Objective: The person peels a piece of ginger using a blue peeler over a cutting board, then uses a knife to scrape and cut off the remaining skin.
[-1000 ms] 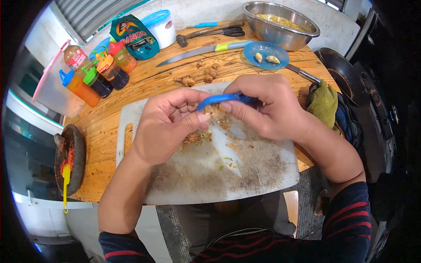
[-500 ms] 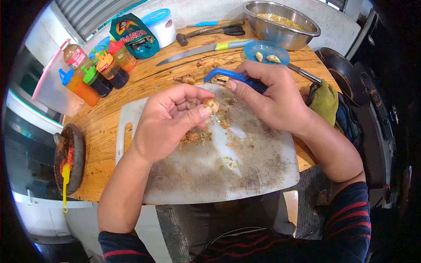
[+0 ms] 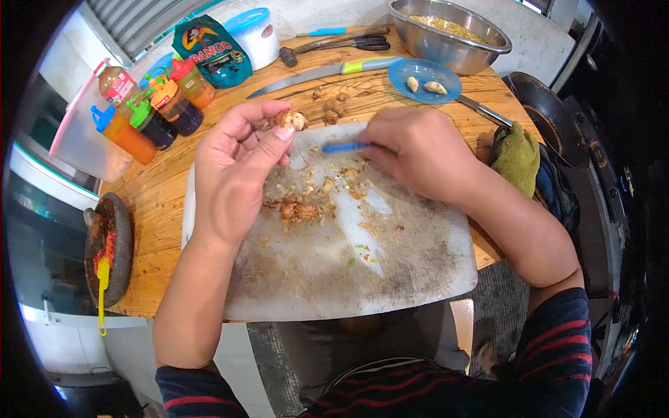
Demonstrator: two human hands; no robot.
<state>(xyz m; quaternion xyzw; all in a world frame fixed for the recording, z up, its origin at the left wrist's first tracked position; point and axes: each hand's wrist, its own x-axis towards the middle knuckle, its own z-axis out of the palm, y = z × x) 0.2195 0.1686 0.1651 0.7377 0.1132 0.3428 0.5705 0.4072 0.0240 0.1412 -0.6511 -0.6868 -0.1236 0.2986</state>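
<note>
My left hand (image 3: pixel 240 157) is closed with thumb and fingertips on a small, knobbly, ginger-like root (image 3: pixel 295 120), partly pale where its brown skin is off. To its right, my right hand (image 3: pixel 421 146) grips a blue peeler (image 3: pixel 345 148), whose handle is mostly hidden in the fingers. The two hands are apart above a worn white cutting board (image 3: pixel 411 279). On the board lie brown peelings (image 3: pixel 296 210) and small scraps. More unpeeled roots (image 3: pixel 335 108) sit on the wood just beyond it. Two pale peeled pieces (image 3: pixel 436 88) rest on a blue plate (image 3: pixel 400 78).
A large knife (image 3: pixel 300 83) lies behind the board, with scissors (image 3: pixel 369 44) farther back. A steel bowl (image 3: pixel 502 49) stands at back right. Sauce bottles (image 3: pixel 143 132) line the left, near a stone mortar (image 3: pixel 124 258). A green cloth (image 3: pixel 516 159) hangs at the right edge.
My left hand has moved up and left with the root, away from the peeler. My right hand has turned over and lowered the peeler toward the board.
</note>
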